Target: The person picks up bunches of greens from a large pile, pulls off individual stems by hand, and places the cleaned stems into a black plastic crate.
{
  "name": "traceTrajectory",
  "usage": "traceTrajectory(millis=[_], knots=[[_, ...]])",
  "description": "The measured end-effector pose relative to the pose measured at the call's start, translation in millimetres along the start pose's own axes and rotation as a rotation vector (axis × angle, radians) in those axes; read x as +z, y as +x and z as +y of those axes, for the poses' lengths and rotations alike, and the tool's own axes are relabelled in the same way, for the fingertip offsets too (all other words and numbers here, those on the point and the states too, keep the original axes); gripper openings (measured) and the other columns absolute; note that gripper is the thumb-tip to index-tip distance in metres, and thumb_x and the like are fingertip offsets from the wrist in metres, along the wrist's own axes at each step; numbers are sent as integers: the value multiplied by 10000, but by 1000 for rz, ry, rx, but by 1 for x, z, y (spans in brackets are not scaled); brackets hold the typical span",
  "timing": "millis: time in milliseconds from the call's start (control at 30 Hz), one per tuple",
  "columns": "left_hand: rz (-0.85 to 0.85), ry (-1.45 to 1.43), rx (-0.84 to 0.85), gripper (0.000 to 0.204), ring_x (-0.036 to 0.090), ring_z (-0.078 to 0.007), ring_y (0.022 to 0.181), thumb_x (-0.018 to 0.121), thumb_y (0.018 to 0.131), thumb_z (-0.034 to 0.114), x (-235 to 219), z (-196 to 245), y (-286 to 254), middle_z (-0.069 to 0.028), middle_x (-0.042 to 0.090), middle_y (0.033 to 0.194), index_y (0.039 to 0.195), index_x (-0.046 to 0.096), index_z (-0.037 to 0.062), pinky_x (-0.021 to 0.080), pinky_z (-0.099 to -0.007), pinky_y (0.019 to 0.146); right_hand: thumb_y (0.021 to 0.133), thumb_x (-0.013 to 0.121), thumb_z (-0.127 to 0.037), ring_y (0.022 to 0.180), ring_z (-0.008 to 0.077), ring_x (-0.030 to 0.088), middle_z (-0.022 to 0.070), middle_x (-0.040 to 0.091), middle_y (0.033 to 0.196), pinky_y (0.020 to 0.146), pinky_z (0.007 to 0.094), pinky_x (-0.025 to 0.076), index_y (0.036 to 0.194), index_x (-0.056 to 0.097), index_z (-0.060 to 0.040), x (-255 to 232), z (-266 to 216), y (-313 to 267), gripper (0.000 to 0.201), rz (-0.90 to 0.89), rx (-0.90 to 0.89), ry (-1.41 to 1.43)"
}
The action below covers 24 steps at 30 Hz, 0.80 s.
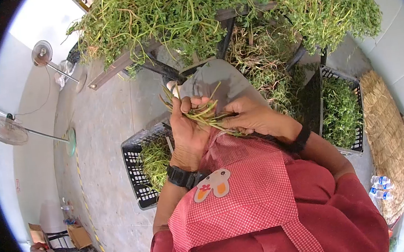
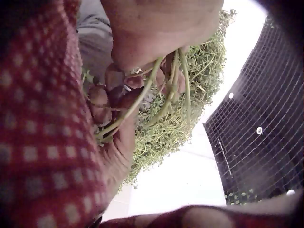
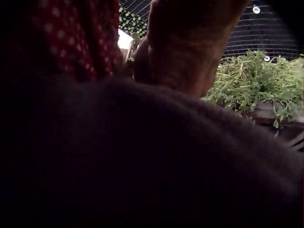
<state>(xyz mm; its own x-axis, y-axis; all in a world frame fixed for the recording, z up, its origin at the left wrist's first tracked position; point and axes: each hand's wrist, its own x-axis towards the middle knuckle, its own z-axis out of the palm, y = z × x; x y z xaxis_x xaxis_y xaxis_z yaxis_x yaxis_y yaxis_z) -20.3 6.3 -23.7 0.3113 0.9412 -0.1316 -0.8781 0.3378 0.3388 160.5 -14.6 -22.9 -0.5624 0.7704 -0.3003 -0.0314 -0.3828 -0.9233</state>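
My left hand grips a small bunch of green stems in front of my red checked apron. My right hand pinches the same stems from the right side. In the left wrist view the green stems run between curled fingers of both hands, which meet close together. The right wrist view shows only the back of my right hand, dark and close, with its fingers hidden.
A big heap of greens lies on a table frame ahead. A black crate with greens stands at the left, another black crate at the right. Straw bundle and water bottles lie far right; fans stand left.
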Motion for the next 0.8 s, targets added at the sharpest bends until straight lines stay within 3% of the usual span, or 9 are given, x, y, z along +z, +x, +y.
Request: traceTrajectory(millis=[167,267,333,433,467,500,533,600,800], knots=[[-44,206,38,437,579,-268,979,328,990,380,7,-5,-3,-71,617,743,646,425,127,445,-456,907,834,667,-241,497,27,438,-42,543,655,399,193,300,949,660,-25,7,8,14,245,94,-38,-151],[37,203,-7,441,579,-275,955,327,988,393,14,-8,-7,-64,604,726,645,418,132,446,-484,891,797,687,-258,535,67,499,14,599,664,456,219,384,934,674,-16,4,17,21,279,189,-325,-49],[11,169,-26,435,571,-266,911,332,989,385,4,-5,-3,-54,574,697,643,414,133,449,-470,857,762,693,-260,568,96,529,63,621,663,543,245,442,903,676,-11,-3,6,18,286,405,-491,-661],[-25,27,-43,419,527,-221,781,342,991,351,-5,5,0,-23,484,621,633,390,139,446,-416,762,734,695,-247,585,113,545,95,621,665,593,272,464,900,672,-12,-16,5,17,289,487,-614,-825],[-40,-75,-39,412,491,-184,694,347,993,326,-5,8,1,-1,424,575,625,371,143,440,-375,701,734,695,-247,585,113,545,95,621,665,593,272,464,900,672,-12,-23,2,16,289,488,-613,-824],[-135,-264,-46,412,351,-118,544,341,993,285,3,9,-1,32,310,527,605,318,150,386,-311,612,765,676,-192,647,98,559,58,638,734,633,260,470,891,661,12,-32,-3,12,241,433,-453,-692],[-132,-265,-49,412,351,-118,544,341,993,285,5,10,-3,32,310,527,605,318,150,386,-311,612,795,657,-137,709,83,573,22,654,802,673,248,475,882,651,36,-40,-5,8,193,378,-291,-557],[-203,-368,-102,457,244,-113,452,300,998,358,7,14,-4,35,253,506,595,306,143,327,-284,582,772,677,-235,630,123,570,65,637,697,614,278,471,900,665,3,-49,0,6,270,378,-334,-417],[-313,-280,-125,439,243,-90,403,333,995,296,7,15,-3,32,276,485,583,327,146,229,-255,417,785,655,-192,681,94,551,47,652,778,630,274,454,1008,648,9,-46,-2,8,301,133,-486,-587]])
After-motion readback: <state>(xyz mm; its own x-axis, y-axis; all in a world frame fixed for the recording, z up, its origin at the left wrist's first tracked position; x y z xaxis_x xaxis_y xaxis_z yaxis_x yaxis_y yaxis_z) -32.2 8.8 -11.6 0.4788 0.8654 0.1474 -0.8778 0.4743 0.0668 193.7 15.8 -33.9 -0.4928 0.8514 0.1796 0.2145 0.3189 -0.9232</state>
